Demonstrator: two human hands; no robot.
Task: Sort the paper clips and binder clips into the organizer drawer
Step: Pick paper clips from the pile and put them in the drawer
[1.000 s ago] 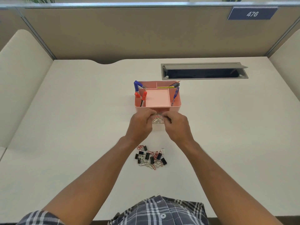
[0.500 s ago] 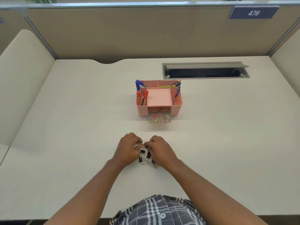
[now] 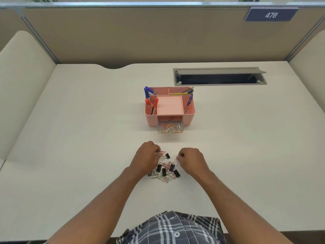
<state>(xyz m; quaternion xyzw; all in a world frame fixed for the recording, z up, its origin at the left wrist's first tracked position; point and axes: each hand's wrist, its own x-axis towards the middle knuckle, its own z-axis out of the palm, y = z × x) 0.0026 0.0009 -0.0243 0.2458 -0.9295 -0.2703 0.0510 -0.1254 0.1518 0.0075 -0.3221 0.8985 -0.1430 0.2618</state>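
Left hand (image 3: 146,156) fingers pinched on a red paper clip (image 3: 162,152); right hand (image 3: 190,160) fingers pinched on a silver paper clip (image 3: 176,162). Between both, on the surface (image 3: 88,138): pile of clips (image 3: 165,170). Beyond, well apart: pink organizer (image 3: 169,106), clear drawer (image 3: 170,128) pulled out, holding paper clips.

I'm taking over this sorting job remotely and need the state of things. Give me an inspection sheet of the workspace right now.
Surface: white desk, bare apart from the items below.
Job's things: pink organizer with its clear drawer pulled open, paper clips inside; mixed pile of paper clips and black binder clips lies loose near the person.
Clutter: pens and markers stand in the organizer's compartments.
Grippers: left hand pinches a red paper clip; right hand pinches a silver paper clip.
Cables: nothing seen; cable hatch stands open.
Surroundings: beige partition, sign 476.
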